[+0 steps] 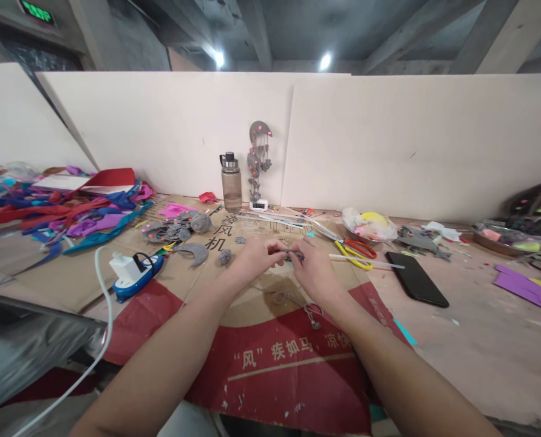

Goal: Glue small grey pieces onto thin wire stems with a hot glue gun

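Grey and small, the piece (290,255) sits at the centre of my view, pinched between the fingertips of my left hand (257,256) and right hand (314,267), both nearly closed and almost meeting, so I cannot tell its exact shape. Thin cord (279,296) lies loose at six o'clock from it, on the cardboard (247,312). At eleven o'clock a moon ornament (260,130) with dangling strands is up against the white board (365,139), and I judge that one complete. At nine o'clock a plain crescent (195,254) and a rosette (225,257) lie apart, with a grey heap (174,228) beyond, so shaping looks partly done and joining seems left
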`<state>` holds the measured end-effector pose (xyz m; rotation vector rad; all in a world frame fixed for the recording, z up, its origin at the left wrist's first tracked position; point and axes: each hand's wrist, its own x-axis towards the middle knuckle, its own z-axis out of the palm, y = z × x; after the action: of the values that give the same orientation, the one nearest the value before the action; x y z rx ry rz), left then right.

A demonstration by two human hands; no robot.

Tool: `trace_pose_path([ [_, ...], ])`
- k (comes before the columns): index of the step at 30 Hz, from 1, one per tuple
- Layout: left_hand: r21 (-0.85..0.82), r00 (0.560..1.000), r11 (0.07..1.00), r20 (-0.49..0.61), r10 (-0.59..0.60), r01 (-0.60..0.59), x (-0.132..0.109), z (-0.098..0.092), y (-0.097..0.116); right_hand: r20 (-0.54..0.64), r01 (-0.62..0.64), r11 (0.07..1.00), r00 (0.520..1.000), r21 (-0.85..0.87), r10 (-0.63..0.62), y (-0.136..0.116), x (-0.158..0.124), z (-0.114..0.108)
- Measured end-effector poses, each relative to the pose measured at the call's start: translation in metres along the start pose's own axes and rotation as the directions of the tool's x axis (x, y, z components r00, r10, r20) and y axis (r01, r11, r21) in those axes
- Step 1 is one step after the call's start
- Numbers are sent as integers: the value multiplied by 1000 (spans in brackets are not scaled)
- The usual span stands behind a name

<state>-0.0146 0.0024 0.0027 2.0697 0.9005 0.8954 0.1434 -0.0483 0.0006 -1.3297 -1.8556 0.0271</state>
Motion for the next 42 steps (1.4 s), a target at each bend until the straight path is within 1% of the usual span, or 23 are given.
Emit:
trace_pose_path([
  [2,-61,999,998,-17,-34,33,0,0,1,3,-6,1000,1000,3,6,2,0,2],
  [5,-210,994,975,-65,-92,76,1,1,2,-20,-23,999,1000,25,24,6,-1,6],
  [8,-311,985,947,-113,-127,86,3,0,4,-49,-17,999,999,51,19,7,-2,10],
  [11,-334,978,938,-144,-149,94,3,0,4,-57,-54,992,997,118,61,4,-3,10],
  [15,-336,971,934,-158,-179,117,3,0,3,-69,-123,972,988,199,139,-2,-3,9],
  [18,-350,966,928,-170,-195,126,3,0,4,-66,-154,965,983,214,171,-2,-3,9],
  [21,-362,955,926,-220,-198,108,4,-2,5,-33,-161,956,984,246,174,-2,-3,9],
  [25,-341,929,938,-327,-173,54,8,-10,-3,30,-80,963,997,259,75,-7,-6,9],
  [27,-351,907,937,-393,-153,6,10,-16,-10,51,-29,970,999,241,17,-11,-9,10],
  [30,-426,853,901,-498,-156,-84,13,-27,-15,74,53,973,995,225,-71,-16,-15,12],
  [32,-494,821,860,-540,-185,-131,14,-32,-14,94,103,971,988,216,-126,-18,-19,12],
  [34,-558,810,814,-546,-215,-160,14,-36,-12,137,191,966,967,174,-216,-19,-23,12],
  [35,-586,807,792,-544,-228,-171,14,-38,-11,169,260,956,945,135,-281,-20,-25,11],
  [37,-631,802,752,-542,-252,-191,14,-40,-11,236,417,908,879,41,-414,-24,-27,9],
  [39,-661,792,719,-549,-268,-215,14,-42,-12,272,529,848,819,-16,-506,-28,-29,4],
  [40,-672,786,704,-555,-274,-230,14,-43,-13,265,552,834,806,-17,-529,-30,-29,1],
  [41,-682,780,690,-560,-278,-244,14,-45,-15,237,552,834,811,-4,-535,-30,-29,-2],
  [42,-691,776,675,-565,-280,-258,13,-46,-16,193,523,852,835,12,-515,-29,-27,-5],
])
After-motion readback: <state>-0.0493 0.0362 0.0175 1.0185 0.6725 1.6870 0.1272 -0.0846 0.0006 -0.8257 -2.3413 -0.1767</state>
